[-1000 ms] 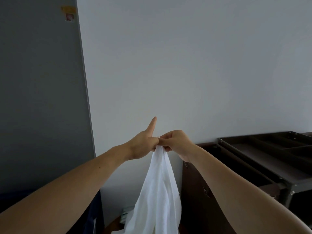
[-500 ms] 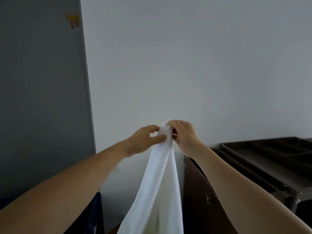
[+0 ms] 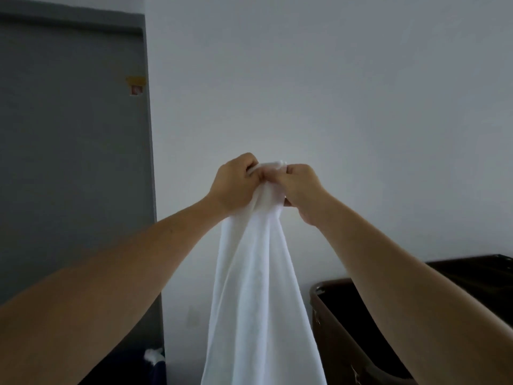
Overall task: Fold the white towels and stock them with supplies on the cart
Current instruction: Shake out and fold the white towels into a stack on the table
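White towel [image 3: 258, 273]: hanging in long folds from both hands, before the pale wall [image 3: 333, 93], left of the dark cart [image 3: 341, 343].
Left hand [image 3: 236, 187]: fingers curling tight around the bunched top edge.
Right hand [image 3: 302, 187]: pinching the same edge.
Sticker [image 3: 136, 84] on grey door [image 3: 69, 162]: writing too blurred to read.
Change: hands rising higher than half a second ago.

On my feed I see a pale wall [image 3: 333, 93] filling most of the view. A grey panel [image 3: 69, 162] stands to its left, edge to edge with it. Near that edge a yellowish tape strip [image 3: 136, 80] sits above a small pinkish patch [image 3: 136, 89]. Low down, something dark blue [image 3: 133, 368] carries a white scrap [image 3: 154, 355].
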{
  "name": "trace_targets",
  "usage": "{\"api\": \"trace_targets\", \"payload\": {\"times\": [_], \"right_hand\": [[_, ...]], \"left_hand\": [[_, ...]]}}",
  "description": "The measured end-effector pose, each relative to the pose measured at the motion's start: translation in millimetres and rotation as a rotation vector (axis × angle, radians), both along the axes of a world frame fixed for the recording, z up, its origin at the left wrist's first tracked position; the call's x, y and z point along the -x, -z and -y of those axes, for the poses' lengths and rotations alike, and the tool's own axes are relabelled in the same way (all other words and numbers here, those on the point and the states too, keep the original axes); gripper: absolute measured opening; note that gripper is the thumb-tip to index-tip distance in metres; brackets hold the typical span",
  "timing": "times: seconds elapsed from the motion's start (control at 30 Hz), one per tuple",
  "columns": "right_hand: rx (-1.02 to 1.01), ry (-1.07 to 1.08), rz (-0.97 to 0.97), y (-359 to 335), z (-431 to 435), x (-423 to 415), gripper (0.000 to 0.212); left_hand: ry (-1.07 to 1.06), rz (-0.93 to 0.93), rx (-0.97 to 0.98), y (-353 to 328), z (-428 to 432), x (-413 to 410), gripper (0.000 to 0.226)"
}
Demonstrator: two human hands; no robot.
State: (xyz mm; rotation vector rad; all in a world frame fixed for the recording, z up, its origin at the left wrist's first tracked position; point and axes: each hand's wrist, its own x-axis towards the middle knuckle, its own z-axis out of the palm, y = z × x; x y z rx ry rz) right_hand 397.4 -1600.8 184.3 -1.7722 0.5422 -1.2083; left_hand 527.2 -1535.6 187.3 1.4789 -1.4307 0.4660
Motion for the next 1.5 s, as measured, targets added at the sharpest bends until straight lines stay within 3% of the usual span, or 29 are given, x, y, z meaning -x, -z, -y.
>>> {"api": "trace_targets", "payload": {"times": [0.17, 0.33, 0.47, 0.53, 0.67, 0.77, 0.87, 0.97, 1.07, 1.2, 1.27, 1.37, 1.5], "right_hand": [[0.027, 0.166, 0.056, -47, 1, 12, 0.015], [0.038, -0.051, 0.004, -54, -12, 17, 0.04], [0.029, 0.071, -0.03, -30, -13, 10, 0.039], [0.025, 0.125, -0.072, -17, -8, 8, 0.024], [0.086, 0.192, -0.118, -11, 3, 14, 0.04], [0.113, 0.216, -0.003, -29, 6, 18, 0.037], [0.128, 0.243, 0.13, -35, 4, 9, 0.022], [0.147, 0.314, -0.033, -1, 9, 1, 0.033], [0.226, 0.272, -0.215, 31, 16, -1, 0.045], [0.326, 0.194, -0.145, 36, 19, -11, 0.042], [0.331, 0.204, -0.092, 37, 21, -15, 0.041], [0.31, 0.152, -0.068, 45, 25, -18, 0.042], [0.335, 0.136, -0.067, 51, 27, -21, 0.042]], "left_hand": [[-0.163, 0.099, 0.131, -39, -6, 6, 0.038], [-0.206, 0.096, 0.164, -54, -9, 16, 0.048], [-0.277, 0.177, 0.087, -29, -4, 17, 0.039], [-0.269, 0.182, 0.072, -15, 0, 15, 0.041], [-0.26, 0.19, 0.064, -4, 3, 17, 0.04], [-0.213, 0.18, 0.146, -16, 1, 28, 0.041], [-0.146, 0.098, 0.201, -25, 0, 37, 0.037], [-0.083, 0.0, 0.013, -1, -1, 30, 0.036], [0.044, -0.258, -0.162, 40, -5, 17, 0.036], [0.295, -0.567, -0.187, 83, -17, 13, 0.03], [0.382, -0.574, -0.144, 105, -22, 10, 0.02], [0.408, -0.536, -0.085, 132, -30, 8, 0.026], [0.457, -0.57, -0.031, 145, -35, 5, 0.017]]}}
